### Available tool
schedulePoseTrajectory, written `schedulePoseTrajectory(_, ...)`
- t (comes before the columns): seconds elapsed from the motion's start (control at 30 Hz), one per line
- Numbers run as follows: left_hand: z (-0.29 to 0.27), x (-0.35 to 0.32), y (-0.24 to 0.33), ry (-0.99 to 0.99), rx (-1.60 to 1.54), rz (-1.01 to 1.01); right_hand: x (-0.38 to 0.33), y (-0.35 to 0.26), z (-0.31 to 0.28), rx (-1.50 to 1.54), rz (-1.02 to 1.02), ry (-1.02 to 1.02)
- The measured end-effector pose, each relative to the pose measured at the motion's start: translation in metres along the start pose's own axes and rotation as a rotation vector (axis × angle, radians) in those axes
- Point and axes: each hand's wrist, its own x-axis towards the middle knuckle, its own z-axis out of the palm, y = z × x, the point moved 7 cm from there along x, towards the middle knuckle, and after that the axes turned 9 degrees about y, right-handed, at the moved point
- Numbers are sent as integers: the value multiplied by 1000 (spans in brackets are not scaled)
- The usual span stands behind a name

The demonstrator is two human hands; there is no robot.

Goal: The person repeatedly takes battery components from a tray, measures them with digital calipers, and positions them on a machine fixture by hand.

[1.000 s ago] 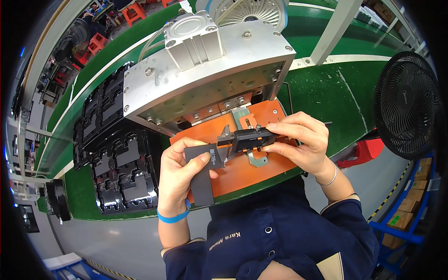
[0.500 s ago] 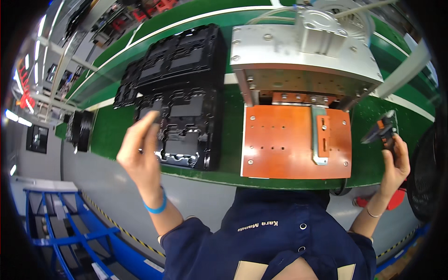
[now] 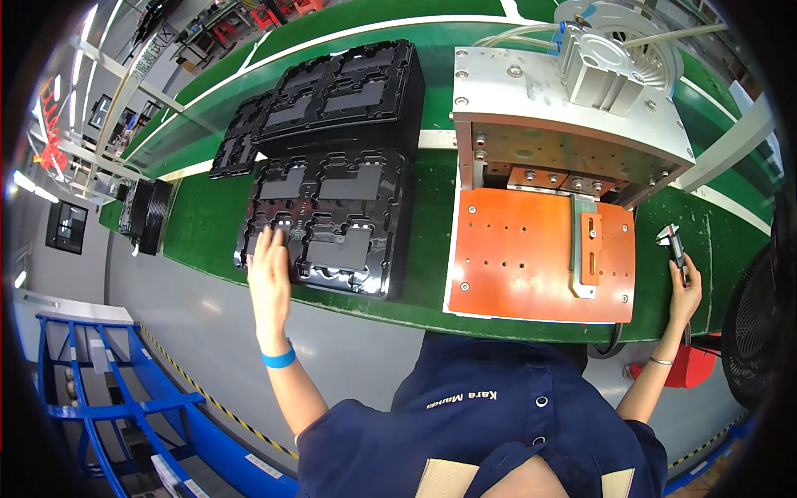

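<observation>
While the left hand (image 3: 270,270) sits over a glossy black moulded plastic tray (image 3: 385,270), just left of a flat dark-grey rectangular piece (image 3: 340,250), I cannot tell whether its grip is closed. Right hand (image 3: 686,290): grip clamped on a slim black-and-silver caliper (image 3: 677,247), which juts forward over the green desk (image 3: 203,228).

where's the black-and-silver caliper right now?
Head view, right side: the black-and-silver caliper is at the fingers of the right hand, over the green bench top, right of the flat orange plate.
</observation>
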Motion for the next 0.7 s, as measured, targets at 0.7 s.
schedulePoseTrajectory(0.7,-40,81,-131,-141,-1071,-589,-5,-14,-11,137,-69,181)
